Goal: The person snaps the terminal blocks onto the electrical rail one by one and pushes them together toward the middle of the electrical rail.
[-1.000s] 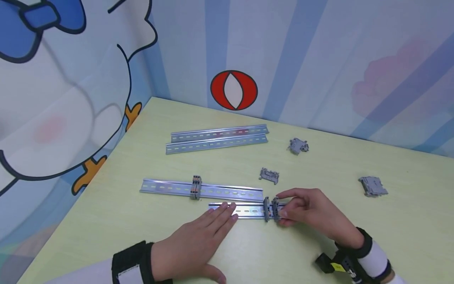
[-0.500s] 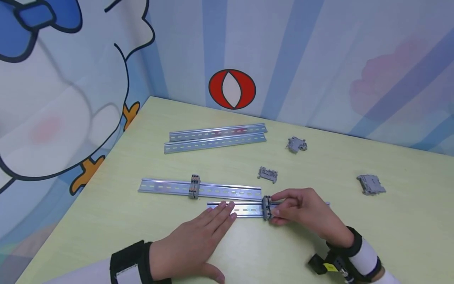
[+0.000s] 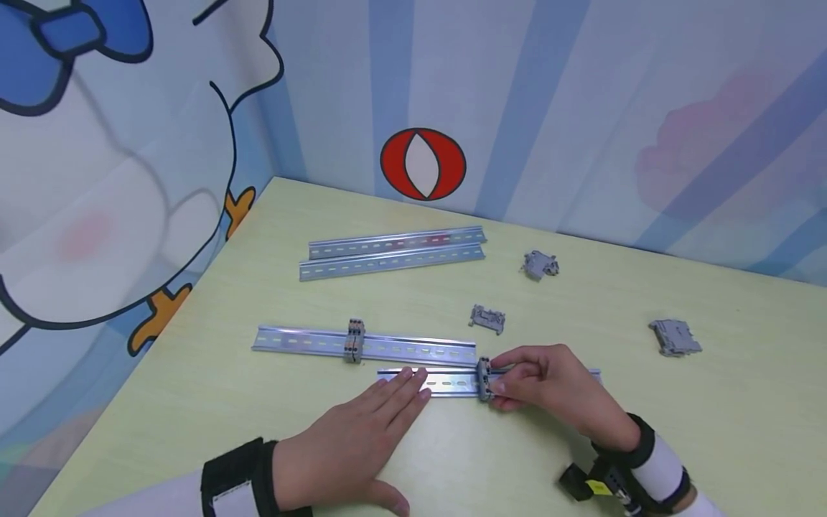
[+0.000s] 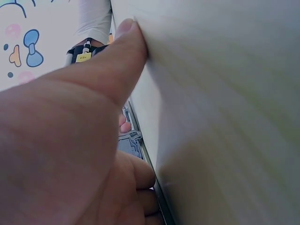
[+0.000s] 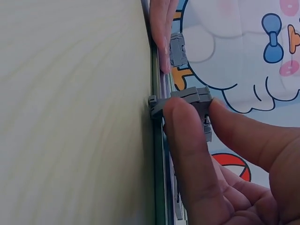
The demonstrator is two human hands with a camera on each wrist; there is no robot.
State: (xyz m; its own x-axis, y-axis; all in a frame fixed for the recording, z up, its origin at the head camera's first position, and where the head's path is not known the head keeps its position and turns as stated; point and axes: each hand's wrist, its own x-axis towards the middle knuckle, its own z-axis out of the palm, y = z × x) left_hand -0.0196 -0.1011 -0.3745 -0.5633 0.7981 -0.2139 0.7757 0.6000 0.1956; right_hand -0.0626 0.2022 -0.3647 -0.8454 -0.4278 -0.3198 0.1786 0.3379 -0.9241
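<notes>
My left hand (image 3: 352,445) lies flat with its fingertips over the left part of the nearer slotted metal DIN rail (image 3: 452,383). Farther right on that rail, my right hand (image 3: 555,384) pinches a grey DIN rail terminal block (image 5: 190,96) between thumb and fingers. Two such blocks stand side by side across the rail, close together, and the fingers partly cover them. In the left wrist view, a grey block (image 4: 129,146) shows past the left hand's thumb. Beyond this rail lies another DIN rail (image 3: 420,350) with grey-and-orange terminal blocks (image 3: 354,341) clipped on it.
Two more DIN rails (image 3: 394,269) lie side by side at the back of the table. Loose grey terminal blocks rest flat: one small piece (image 3: 487,319) behind the rails, one group (image 3: 540,265) farther back, another (image 3: 675,337) at the right. A printed wall (image 3: 549,108) borders the table.
My right hand has slid its terminal block left along the rail, closing the gap to the other block. The left hand stays in place on the rail.
</notes>
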